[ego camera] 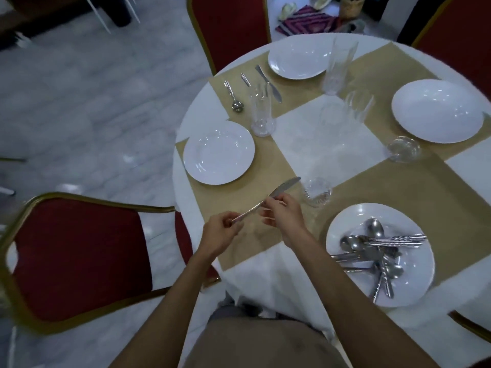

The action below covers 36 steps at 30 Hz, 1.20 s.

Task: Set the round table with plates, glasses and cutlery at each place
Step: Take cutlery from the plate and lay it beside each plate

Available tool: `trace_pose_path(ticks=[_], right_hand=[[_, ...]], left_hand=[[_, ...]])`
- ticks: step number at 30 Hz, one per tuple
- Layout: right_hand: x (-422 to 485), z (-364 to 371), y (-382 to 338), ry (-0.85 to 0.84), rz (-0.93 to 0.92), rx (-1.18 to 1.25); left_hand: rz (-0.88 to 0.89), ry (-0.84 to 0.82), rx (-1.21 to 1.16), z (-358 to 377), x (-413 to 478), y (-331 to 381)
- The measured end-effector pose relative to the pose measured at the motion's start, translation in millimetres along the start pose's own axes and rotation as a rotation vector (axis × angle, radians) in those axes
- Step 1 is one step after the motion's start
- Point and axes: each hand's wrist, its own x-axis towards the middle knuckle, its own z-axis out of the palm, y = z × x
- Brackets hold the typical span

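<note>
Both hands, left hand [221,229] and right hand [281,212], grip one knife [268,199] above the placemat [239,197]

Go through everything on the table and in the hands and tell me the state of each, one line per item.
Knife: held off the table by both hands.
Left hand: shut on the knife's handle end.
Right hand: pinching the knife mid-length.
Near-right plate: piled with loose cutlery.
Left plate: bare, no cutlery beside it.
Far plate: bare, cutlery laid beside it.
Right plate: bare.
Glasses: upright, all look unfilled.
</note>
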Motion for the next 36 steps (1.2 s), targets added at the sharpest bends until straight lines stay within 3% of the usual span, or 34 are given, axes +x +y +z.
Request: trace_pose_path(ticks=[7, 15, 19, 36], right_hand=[[35.4, 44.2, 11.2, 0.022, 0.135, 0.034], [68.8, 60.9, 8.1, 0.036, 0.28, 0.054], [78.8, 61.9, 9.1, 0.064, 0.255, -0.008], [78.5, 66.6, 12.2, 0.232, 0.092, -0.2]], left_hand=[[-0.028, 0.133, -0.007, -38.4, 39.0, -40.9], [0.057, 0.108, 0.056, -54.1, 82.2, -55.8], [0.124, 0.119, 0.114, -55.4, 94.0, -55.7], [0.114, 0.159, 0.109, -55.0, 96.7, -57.6]])
